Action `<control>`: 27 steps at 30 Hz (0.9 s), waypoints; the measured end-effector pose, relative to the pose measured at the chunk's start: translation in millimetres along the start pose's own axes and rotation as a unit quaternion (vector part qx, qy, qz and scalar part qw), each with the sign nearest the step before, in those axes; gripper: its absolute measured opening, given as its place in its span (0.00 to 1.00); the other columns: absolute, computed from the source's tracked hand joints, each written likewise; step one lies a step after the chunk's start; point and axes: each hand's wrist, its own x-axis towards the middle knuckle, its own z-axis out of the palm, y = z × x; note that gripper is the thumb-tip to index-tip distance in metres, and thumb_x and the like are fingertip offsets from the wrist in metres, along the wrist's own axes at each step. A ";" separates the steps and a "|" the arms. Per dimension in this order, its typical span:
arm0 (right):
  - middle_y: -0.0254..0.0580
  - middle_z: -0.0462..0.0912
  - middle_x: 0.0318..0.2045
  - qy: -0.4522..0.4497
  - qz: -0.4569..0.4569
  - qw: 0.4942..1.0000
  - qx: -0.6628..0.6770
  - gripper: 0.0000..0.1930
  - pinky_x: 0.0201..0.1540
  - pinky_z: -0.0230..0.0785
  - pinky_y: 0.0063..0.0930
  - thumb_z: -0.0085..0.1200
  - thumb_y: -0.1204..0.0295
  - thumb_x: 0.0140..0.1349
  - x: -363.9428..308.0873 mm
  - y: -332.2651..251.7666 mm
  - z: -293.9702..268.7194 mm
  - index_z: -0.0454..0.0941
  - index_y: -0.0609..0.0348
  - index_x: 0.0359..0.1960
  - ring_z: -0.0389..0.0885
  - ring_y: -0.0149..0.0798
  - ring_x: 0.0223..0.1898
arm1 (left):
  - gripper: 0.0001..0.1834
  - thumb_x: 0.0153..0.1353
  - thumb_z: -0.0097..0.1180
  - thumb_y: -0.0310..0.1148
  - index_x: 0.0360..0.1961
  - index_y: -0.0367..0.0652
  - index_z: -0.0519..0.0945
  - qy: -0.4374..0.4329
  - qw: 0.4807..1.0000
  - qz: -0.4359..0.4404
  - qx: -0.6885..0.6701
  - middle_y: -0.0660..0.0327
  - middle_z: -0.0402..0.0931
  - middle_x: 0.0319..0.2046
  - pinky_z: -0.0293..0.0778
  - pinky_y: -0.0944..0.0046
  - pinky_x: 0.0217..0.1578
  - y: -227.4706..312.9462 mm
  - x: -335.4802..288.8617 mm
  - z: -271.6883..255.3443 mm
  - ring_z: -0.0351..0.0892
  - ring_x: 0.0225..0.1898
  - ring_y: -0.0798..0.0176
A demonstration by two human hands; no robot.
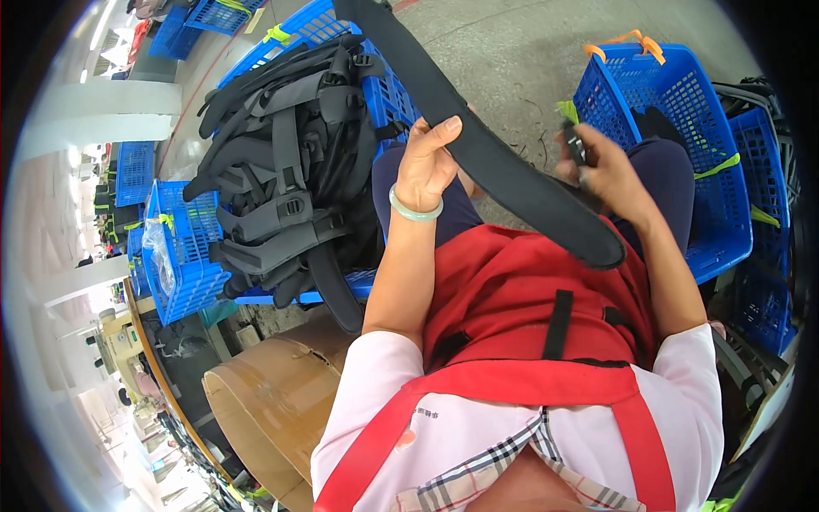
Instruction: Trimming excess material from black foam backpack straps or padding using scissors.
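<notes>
My left hand (pixel 426 164) pinches the edge of a long dark-grey padded strap (pixel 503 175), its thumb laid on the near face. The strap slants from the far edge of the view down to a rounded end over my lap. My right hand (pixel 616 175) is closed around a small black handheld piece (pixel 575 147) beside the strap's right edge; motion blur hides its exact kind. That hand is apart from the strap. To the left, a heap of dark-grey padded straps (pixel 286 183) with buckles and webbing fills a blue plastic basket (pixel 394 101).
On the right stands another blue basket (pixel 725 200) with orange ties and some dark pieces inside. A brown cardboard box (pixel 273 397) is close by my left elbow. Farther left are more blue baskets (pixel 183 224) and a sewing machine (pixel 115 341). A red apron (pixel 512 299) covers my lap.
</notes>
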 end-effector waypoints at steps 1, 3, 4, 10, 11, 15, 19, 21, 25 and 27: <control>0.34 0.73 0.31 0.004 0.005 1.000 -0.011 0.16 0.36 0.65 0.19 0.59 0.77 0.55 -7.0 7.4 5.9 0.70 0.65 0.45 0.70 0.24 0.33 | 0.10 0.56 0.59 0.18 0.39 0.38 0.81 0.021 1.000 0.003 -0.007 0.58 0.81 0.39 0.78 0.62 0.44 -2.5 0.3 6.9 0.82 0.40 0.62; 0.39 0.74 0.31 -0.043 -0.024 0.991 -0.126 0.17 0.40 0.66 0.25 0.59 0.76 0.54 -10.7 -17.3 18.9 0.70 0.65 0.45 0.70 0.26 0.35 | 0.09 0.55 0.59 0.17 0.38 0.38 0.81 0.047 0.999 0.008 -0.012 0.58 0.82 0.35 0.79 0.62 0.42 -4.8 -0.9 11.7 0.82 0.37 0.62; 0.45 0.74 0.33 -0.052 -0.010 0.989 -0.138 0.20 0.43 0.67 0.30 0.61 0.73 0.53 -8.4 -14.2 19.7 0.68 0.64 0.45 0.71 0.34 0.35 | 0.10 0.55 0.59 0.17 0.38 0.39 0.81 0.030 0.999 0.012 -0.010 0.59 0.82 0.36 0.79 0.62 0.42 -6.5 1.1 11.5 0.82 0.38 0.62; 0.57 0.74 0.36 -0.094 0.038 0.977 -0.187 0.26 0.41 0.67 0.36 0.64 0.66 0.51 -7.5 -25.1 18.1 0.63 0.62 0.47 0.74 0.57 0.37 | 0.12 0.55 0.59 0.17 0.40 0.41 0.81 -0.024 1.000 0.000 0.003 0.59 0.81 0.40 0.77 0.60 0.47 -9.0 0.7 1.5 0.81 0.43 0.61; 0.57 0.74 0.36 -0.093 0.039 0.977 -0.186 0.26 0.41 0.67 0.36 0.64 0.66 0.51 -7.1 -19.8 18.6 0.63 0.62 0.47 0.74 0.57 0.37 | 0.13 0.55 0.59 0.18 0.41 0.41 0.82 -0.043 0.999 -0.005 0.016 0.60 0.80 0.44 0.75 0.58 0.51 -9.8 1.0 1.0 0.79 0.47 0.60; 0.62 0.75 0.35 -0.040 -0.065 0.975 -0.207 0.25 0.39 0.67 0.42 0.62 0.65 0.54 -2.9 -0.8 24.0 0.63 0.63 0.46 0.74 0.65 0.39 | 0.13 0.54 0.60 0.17 0.41 0.41 0.82 -0.051 0.999 0.011 0.012 0.60 0.80 0.44 0.75 0.57 0.51 -19.7 1.8 2.0 0.79 0.46 0.60; 0.61 0.77 0.33 -0.050 -0.034 0.979 -0.195 0.20 0.39 0.68 0.40 0.60 0.66 0.56 -2.4 1.8 26.9 0.66 0.63 0.44 0.76 0.64 0.38 | 0.13 0.55 0.60 0.18 0.41 0.41 0.81 -0.051 0.999 0.007 0.018 0.59 0.80 0.44 0.75 0.57 0.51 -21.9 0.9 -5.6 0.80 0.46 0.60; 0.60 0.78 0.32 -0.051 -0.023 0.979 -0.196 0.19 0.39 0.69 0.38 0.60 0.66 0.57 -3.6 -1.5 20.7 0.68 0.63 0.44 0.77 0.62 0.37 | 0.13 0.55 0.60 0.18 0.41 0.41 0.82 -0.059 0.998 0.007 0.020 0.59 0.80 0.44 0.75 0.57 0.51 -18.9 0.2 2.2 0.80 0.46 0.60; 0.56 0.79 0.32 -0.050 -0.010 0.980 -0.190 0.17 0.38 0.69 0.32 0.61 0.68 0.56 -4.7 2.2 14.1 0.71 0.61 0.43 0.80 0.54 0.34 | 0.11 0.55 0.60 0.17 0.37 0.42 0.82 0.000 0.999 -0.008 0.050 0.61 0.82 0.36 0.77 0.64 0.43 -7.9 0.5 6.4 0.81 0.37 0.64; 0.53 0.78 0.30 -0.047 -0.049 0.982 -0.177 0.18 0.38 0.68 0.30 0.60 0.70 0.55 -7.0 2.8 11.7 0.70 0.60 0.46 0.77 0.48 0.32 | 0.10 0.55 0.60 0.16 0.37 0.41 0.82 -0.004 0.999 0.008 0.043 0.61 0.82 0.36 0.77 0.65 0.42 -11.2 0.3 3.8 0.81 0.37 0.65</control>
